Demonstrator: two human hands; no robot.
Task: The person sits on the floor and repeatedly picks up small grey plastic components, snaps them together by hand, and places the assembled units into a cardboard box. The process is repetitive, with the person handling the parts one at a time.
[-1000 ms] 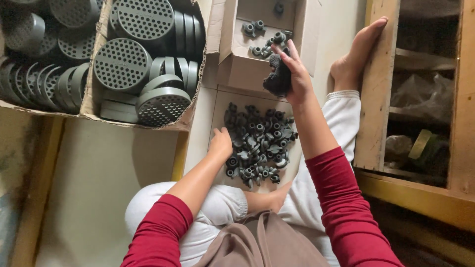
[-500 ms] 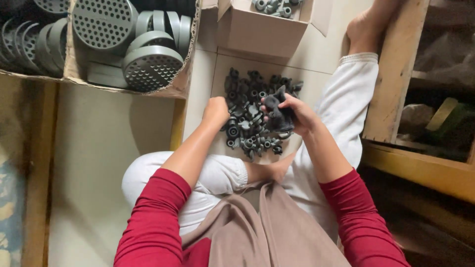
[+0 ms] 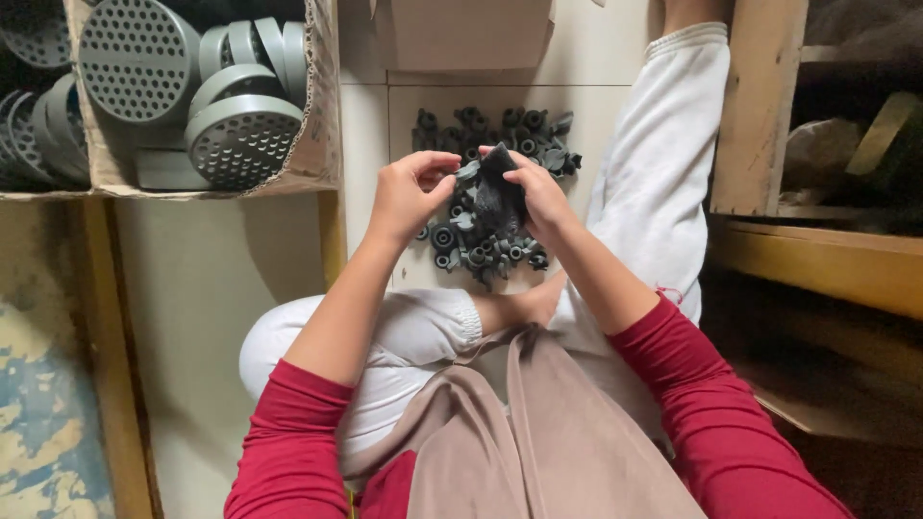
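Observation:
A heap of small grey plastic fittings [image 3: 500, 135] lies on the pale floor between my legs. My right hand [image 3: 540, 197] holds a dark cloth-like piece [image 3: 498, 192] just above the heap. My left hand [image 3: 406, 192] is raised beside it, with thumb and fingers pinched at a small grey fitting [image 3: 467, 171] at the dark piece's upper edge. Both hands are close together, over the near half of the heap. What lies under the hands is hidden.
A cardboard box [image 3: 317, 144] at upper left holds several round grey perforated caps [image 3: 240, 139]. Another cardboard box [image 3: 471, 34] stands beyond the heap. A wooden shelf frame [image 3: 760, 115] rises on the right, beside my outstretched white-trousered leg [image 3: 663, 173].
My right hand came back from the far box, down to the heap, then rose with the dark piece. My left hand lifted off the heap to meet it. The view moved closer.

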